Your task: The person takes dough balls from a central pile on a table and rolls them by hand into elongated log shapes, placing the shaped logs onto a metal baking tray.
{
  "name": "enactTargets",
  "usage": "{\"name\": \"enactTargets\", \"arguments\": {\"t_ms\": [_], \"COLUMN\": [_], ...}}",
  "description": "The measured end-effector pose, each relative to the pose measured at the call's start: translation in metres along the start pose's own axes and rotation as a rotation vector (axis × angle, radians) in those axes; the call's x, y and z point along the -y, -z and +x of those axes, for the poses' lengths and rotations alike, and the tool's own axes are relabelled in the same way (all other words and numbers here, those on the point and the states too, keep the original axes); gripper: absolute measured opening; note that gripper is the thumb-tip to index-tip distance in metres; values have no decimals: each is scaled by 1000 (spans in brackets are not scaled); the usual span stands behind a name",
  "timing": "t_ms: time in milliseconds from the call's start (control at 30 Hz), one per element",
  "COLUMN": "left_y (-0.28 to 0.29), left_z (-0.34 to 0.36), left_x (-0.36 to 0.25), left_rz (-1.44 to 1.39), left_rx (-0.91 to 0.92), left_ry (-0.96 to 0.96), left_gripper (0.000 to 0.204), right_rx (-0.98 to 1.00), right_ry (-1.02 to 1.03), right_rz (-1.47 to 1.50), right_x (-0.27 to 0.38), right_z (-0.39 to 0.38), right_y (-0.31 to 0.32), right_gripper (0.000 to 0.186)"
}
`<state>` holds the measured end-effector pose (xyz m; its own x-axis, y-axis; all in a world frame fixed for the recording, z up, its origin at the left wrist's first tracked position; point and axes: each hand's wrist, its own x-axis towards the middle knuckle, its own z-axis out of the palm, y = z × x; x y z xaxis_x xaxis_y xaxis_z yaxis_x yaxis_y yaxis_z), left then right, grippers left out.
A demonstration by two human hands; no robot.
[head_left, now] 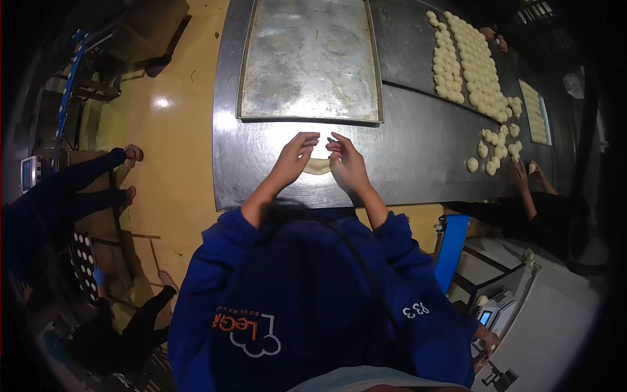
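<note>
An elongated piece of pale dough (pixel 317 166) lies on the steel table in front of me. Above its left end is my left hand (pixel 295 159), fingers stretched toward the right and thumb apart, nothing in them. My right hand (pixel 347 162) covers the dough's right end; its fingers are loosely curved and apart, and I cannot tell whether the palm touches the dough. Just beyond both hands sits a large, worn metal baking tray (pixel 310 65), with nothing on it.
Rows of dough balls (pixel 473 65) cover the table's far right. Nearer lie several loose balls (pixel 491 168), beside a co-worker's hands (pixel 520 178). A tray of dough pieces (pixel 534 111) stands at the right edge. Left are other people's legs (pixel 78 183); a blue conveyor belt (pixel 452 245) is near right.
</note>
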<state>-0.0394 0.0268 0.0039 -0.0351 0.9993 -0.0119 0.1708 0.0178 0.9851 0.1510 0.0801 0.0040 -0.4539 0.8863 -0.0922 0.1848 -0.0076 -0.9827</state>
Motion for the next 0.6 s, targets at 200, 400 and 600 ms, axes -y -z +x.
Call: {"name": "enactTargets", "arguments": {"t_ms": [200, 400, 600], "left_y": [-2, 3, 0], "left_z": [-8, -25, -59], "left_x": [8, 16, 15], "left_rz": [-36, 41, 122], "left_rx": [70, 155, 208], "left_ry": [152, 153, 13], "left_gripper": [55, 63, 64], "right_rx": [154, 263, 385], "right_ry": [-88, -85, -109], "right_rz": [-2, -60, -100], "right_x": [3, 14, 6], "right_z": [2, -9, -34], "right_y": [0, 0, 2], "right_gripper": [58, 66, 74]}}
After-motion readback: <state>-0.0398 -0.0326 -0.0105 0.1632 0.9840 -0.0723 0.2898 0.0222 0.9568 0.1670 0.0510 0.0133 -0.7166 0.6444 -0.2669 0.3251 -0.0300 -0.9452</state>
